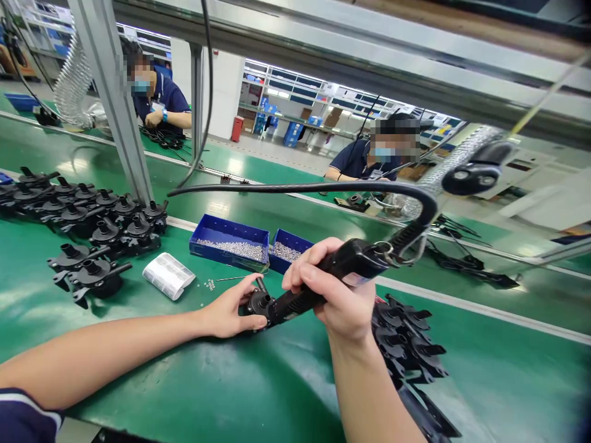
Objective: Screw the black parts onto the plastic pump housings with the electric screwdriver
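Note:
My left hand (235, 311) is closed around a black plastic pump housing (261, 301) on the green bench, thumb in front and fingers behind. In my right hand (339, 289) is a black electric screwdriver (300, 304), gripped along its body and tilted. Its lower end meets the edge of the housing; the tip itself is hidden. From its upper end a black cable (295, 187) loops away to the left. Behind my hands stand a blue bin (228, 257) and a second blue bin (284, 240), both with small metal parts inside. A thin metal rod (233, 279) lies just behind the housing.
Many similar black housings (95, 271) stand at the left, and more housings (401, 335) sit right of my right forearm. A curled printed paper (168, 275) and several loose small rings (210, 285) lie nearby. A metal post (117, 104) rises at left. Two people work across the bench.

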Available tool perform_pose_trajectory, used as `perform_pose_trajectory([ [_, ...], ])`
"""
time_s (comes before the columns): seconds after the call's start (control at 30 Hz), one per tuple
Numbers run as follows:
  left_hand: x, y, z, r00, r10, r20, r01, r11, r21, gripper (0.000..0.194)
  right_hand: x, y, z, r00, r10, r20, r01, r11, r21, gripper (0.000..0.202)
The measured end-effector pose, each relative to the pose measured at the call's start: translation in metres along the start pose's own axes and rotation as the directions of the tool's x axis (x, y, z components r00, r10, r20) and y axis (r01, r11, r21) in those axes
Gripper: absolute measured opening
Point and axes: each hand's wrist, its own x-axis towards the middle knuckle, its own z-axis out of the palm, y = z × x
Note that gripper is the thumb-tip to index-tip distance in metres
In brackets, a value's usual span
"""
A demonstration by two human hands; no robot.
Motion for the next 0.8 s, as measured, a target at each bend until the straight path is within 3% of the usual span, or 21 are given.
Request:
perform_pose_trajectory([
  [0.23,0.0018,0.0004,0.002,1.0,-0.007,-0.019,0.007,0.999,-0.033,0.103,0.0033,0.0066,0.0037,0.984,0.109,0.142,-0.129,0.981,0.142,0.022],
  [0.6,0.0004,0.0029,0.0017,0.998,-0.027,-0.049,0.024,0.998,-0.057,0.101,0.0012,0.005,0.0071,0.987,0.114,0.11,-0.129,0.981,0.144,0.027],
  [0.73,0.0002,0.0017,0.0023,0.998,-0.001,-0.058,-0.001,0.999,-0.039,0.099,0.0023,0.0096,0.0092,0.994,0.101,-0.032,-0.096,0.988,0.122,0.018],
  [0.8,-0.0011,0.0018,0.0047,1.0,0.011,-0.026,-0.012,0.999,-0.036,0.097,0.0037,0.0071,0.0085,0.992,0.115,-0.044,-0.112,0.991,0.075,0.017],
])
